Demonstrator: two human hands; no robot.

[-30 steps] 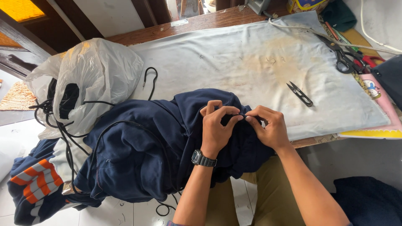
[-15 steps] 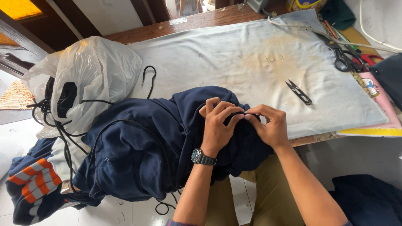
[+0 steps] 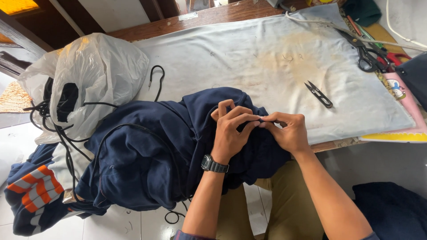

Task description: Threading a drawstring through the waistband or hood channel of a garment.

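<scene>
Both hands work one spot on the navy garment (image 3: pixel 147 155), which is heaped at the near edge of the bench (image 3: pixel 213 18) and spills over the person's lap. Left hand (image 3: pixel 231 129) is curled, thumb and forefinger pinched shut on a small fold of the dark fabric; a black watch (image 3: pixel 213 164) sits on that wrist. Right hand (image 3: pixel 287 131) meets it fingertip to fingertip, also pinched on the same fold. What sits between the tips is too small to tell, possibly a cord end or a loose thread.

Judgement: the step in hand looks like fine finger work at an opening or seam of the garment, mid-step. The next move likely calls for keeping the pinch tight and feeding or pulling in short strokes so the fabric doesn't slip.

Thread snips (image 3: pixel 319 94) lie on the pale bench cover (image 3: pixel 267 58), near the right hand but apart. Black cords (image 3: pixel 155 78) trail from a white plastic bag (image 3: pixel 98 75) at left. Large scissors (image 3: pixel 367 55) lie far right.
</scene>
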